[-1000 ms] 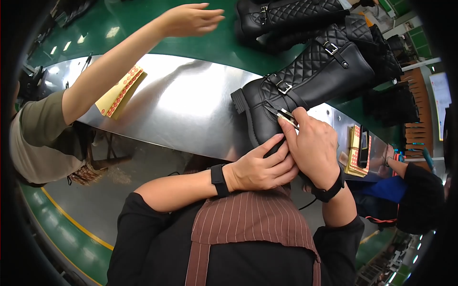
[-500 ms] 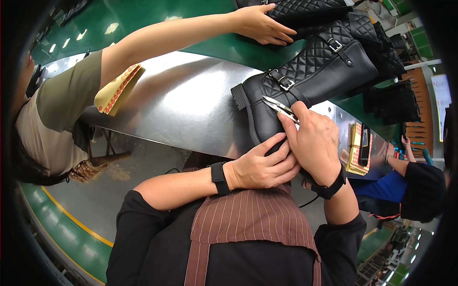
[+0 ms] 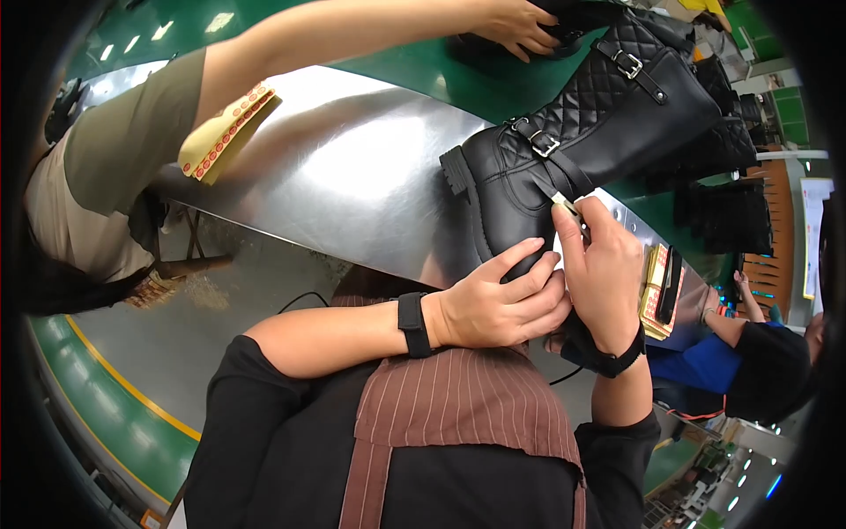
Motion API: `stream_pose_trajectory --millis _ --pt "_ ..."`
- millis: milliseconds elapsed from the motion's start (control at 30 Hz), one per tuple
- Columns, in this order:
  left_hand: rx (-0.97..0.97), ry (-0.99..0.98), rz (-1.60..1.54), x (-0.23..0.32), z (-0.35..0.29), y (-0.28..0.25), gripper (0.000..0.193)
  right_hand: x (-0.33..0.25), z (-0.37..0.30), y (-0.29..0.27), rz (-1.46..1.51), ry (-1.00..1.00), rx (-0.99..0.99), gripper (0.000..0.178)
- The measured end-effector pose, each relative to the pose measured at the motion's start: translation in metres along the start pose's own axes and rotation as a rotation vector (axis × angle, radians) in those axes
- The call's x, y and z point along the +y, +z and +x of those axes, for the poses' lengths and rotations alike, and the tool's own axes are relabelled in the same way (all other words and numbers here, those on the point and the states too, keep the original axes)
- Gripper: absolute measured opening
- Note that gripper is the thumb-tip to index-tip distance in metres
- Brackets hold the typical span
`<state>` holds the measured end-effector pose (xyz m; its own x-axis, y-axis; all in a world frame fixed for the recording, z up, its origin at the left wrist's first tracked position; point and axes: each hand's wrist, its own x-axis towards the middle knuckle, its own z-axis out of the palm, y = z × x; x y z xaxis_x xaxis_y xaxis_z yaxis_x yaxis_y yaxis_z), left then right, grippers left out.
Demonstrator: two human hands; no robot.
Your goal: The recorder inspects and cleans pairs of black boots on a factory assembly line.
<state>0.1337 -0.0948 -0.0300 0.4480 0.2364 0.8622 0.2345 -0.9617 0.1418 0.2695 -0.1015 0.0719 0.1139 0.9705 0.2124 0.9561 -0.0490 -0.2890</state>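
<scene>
A black boot (image 3: pixel 507 172) with a quilted shaft, buckled straps and a ridged sole lies on its side on the metal tabletop (image 3: pixel 379 216). Around its toe curl the fingers of my left hand (image 3: pixel 498 304), gripping it at the table's near edge. My right hand (image 3: pixel 608 273) is closed on a pair of thread snips (image 3: pixel 564 203), partly hidden by my fingers. The blades point at the boot beside the ankle strap; whether they touch the leather I cannot tell.
A co-worker's hand (image 3: pixel 520 26) reaches among more black boots at the far side. Yellow sheets with red marks (image 3: pixel 225 132) lie at left. A yellow stack (image 3: pixel 652 286) and a dark phone (image 3: pixel 671 284) sit at right, near another person (image 3: pixel 749 361).
The snips have turned, and their spread blades now look closer together, nearer the ankle strap. My left hand keeps its hold on the toe. The co-worker's hand has shifted farther away.
</scene>
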Motion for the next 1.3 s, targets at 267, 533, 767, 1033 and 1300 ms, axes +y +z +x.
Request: stream_pose_trajectory --millis 267,533,767,1033,1300 --pt "-0.037 0.121 -0.062 -0.002 -0.01 0.004 0.018 -0.01 0.006 -0.005 -0.133 -0.067 -0.102 0.027" --pt "-0.038 0.152 -0.041 -0.002 -0.018 0.005 0.018 -0.003 -0.004 -0.003 -0.09 0.014 -0.154 0.028" --pt "-0.072 0.129 -0.016 -0.002 -0.016 0.003 0.016 0.001 -0.007 0.0 -0.084 0.04 -0.145 0.027" --pt "-0.07 0.125 -0.013 -0.003 -0.012 -0.001 0.015 0.004 -0.008 0.003 -0.002 0.011 -0.018 0.021" --pt "0.012 -0.132 -0.262 -0.036 0.012 -0.046 0.044 0.042 -0.043 -0.045 0.235 0.233 0.336 0.019"
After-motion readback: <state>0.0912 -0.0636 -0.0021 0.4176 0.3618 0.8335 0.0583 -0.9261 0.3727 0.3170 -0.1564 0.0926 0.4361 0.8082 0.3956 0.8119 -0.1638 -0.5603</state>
